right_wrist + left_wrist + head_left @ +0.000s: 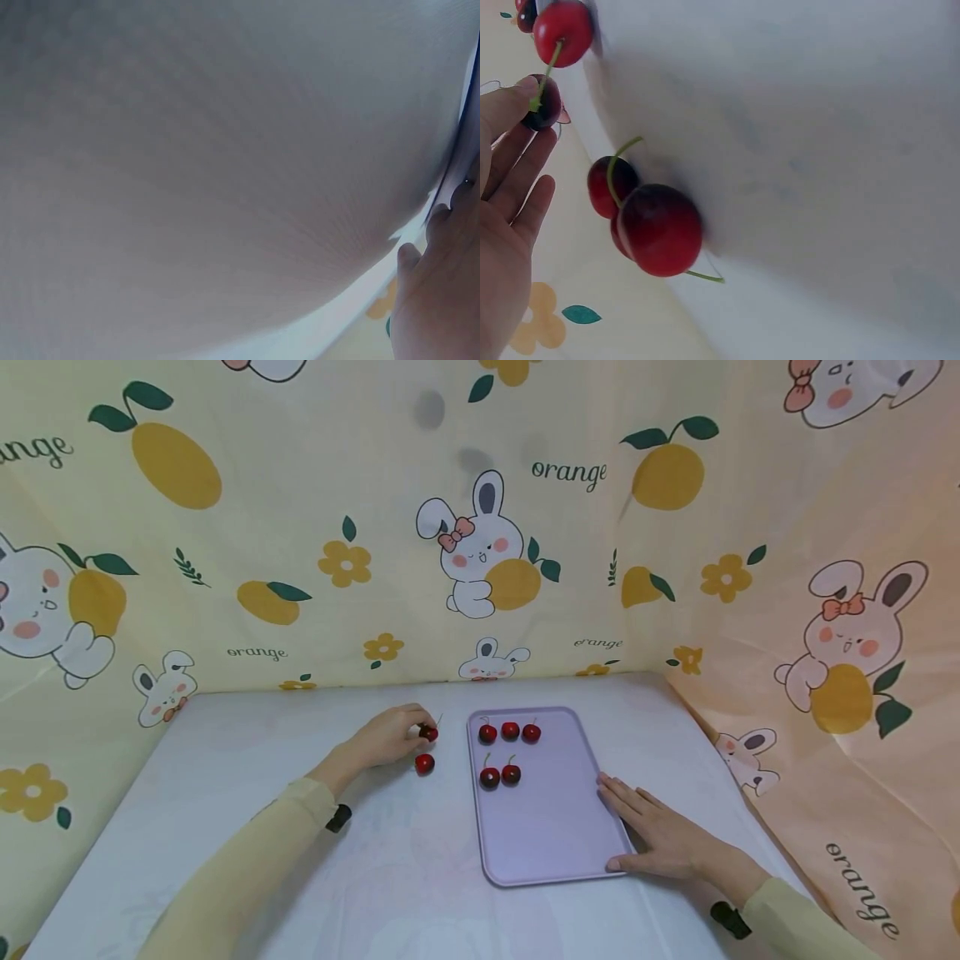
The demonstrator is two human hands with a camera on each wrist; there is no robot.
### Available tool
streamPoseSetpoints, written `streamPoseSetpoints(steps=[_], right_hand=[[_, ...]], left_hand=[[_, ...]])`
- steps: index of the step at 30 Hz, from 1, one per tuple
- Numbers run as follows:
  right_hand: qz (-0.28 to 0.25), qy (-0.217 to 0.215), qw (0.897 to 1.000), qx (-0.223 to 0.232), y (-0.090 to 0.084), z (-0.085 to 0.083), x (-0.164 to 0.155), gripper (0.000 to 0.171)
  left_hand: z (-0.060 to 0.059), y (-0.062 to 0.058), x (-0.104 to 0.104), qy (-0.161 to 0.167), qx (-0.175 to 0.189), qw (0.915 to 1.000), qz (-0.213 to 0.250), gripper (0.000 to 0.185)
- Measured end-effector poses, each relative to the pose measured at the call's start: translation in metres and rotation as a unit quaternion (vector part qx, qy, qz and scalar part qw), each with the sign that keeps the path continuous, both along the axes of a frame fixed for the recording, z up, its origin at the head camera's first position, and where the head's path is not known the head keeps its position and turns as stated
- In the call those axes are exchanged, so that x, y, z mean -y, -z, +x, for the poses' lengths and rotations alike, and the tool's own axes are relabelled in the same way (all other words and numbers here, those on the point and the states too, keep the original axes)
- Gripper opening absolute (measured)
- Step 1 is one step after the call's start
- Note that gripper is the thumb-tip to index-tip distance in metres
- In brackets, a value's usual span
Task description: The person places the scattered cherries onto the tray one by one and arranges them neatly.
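Seven cherries in all: five on the lilac tray (pixel 551 827), two on the table (pixel 405 868) left of it. Your left hand (pixel 390 739) pinches one cherry (pixel 428 733) at its fingertips; the other loose cherry (pixel 424 764) sits just beside. They look light, smooth and easily bruised, so grip gently round the body or by the stem. Your right hand (pixel 663 835) lies flat, fingers straight, on the tray's right edge.
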State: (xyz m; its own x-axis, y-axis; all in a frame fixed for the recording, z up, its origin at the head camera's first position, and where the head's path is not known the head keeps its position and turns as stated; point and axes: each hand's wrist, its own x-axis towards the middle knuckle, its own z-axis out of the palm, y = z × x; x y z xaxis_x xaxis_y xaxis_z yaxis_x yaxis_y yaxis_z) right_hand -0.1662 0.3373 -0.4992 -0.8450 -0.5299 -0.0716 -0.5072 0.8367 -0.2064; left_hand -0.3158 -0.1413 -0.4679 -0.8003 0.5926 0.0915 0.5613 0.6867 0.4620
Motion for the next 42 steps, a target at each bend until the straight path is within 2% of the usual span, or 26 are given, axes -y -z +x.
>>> streamPoseSetpoints(steps=[6, 22, 35, 42], right_hand=[[0.001, 0.003, 1.0, 0.005, -0.001, 0.001, 0.001, 0.111], [-0.007, -0.014, 1.0, -0.013, 0.002, 0.0, -0.001, 0.109], [-0.009, -0.012, 1.0, -0.011, 0.002, 0.0, -0.002, 0.109], [-0.012, -0.01, 1.0, -0.007, 0.003, 0.0, -0.002, 0.109]], left_hand=[[0.004, -0.007, -0.006, 0.002, 0.002, 0.9999, 0.013, 0.026], [0.017, -0.017, -0.025, 0.02, -0.061, 0.9968, 0.048, 0.025], [0.027, -0.017, -0.045, 0.028, -0.102, 0.9829, 0.151, 0.026], [0.033, -0.018, -0.06, 0.033, -0.096, 0.9769, 0.188, 0.026]])
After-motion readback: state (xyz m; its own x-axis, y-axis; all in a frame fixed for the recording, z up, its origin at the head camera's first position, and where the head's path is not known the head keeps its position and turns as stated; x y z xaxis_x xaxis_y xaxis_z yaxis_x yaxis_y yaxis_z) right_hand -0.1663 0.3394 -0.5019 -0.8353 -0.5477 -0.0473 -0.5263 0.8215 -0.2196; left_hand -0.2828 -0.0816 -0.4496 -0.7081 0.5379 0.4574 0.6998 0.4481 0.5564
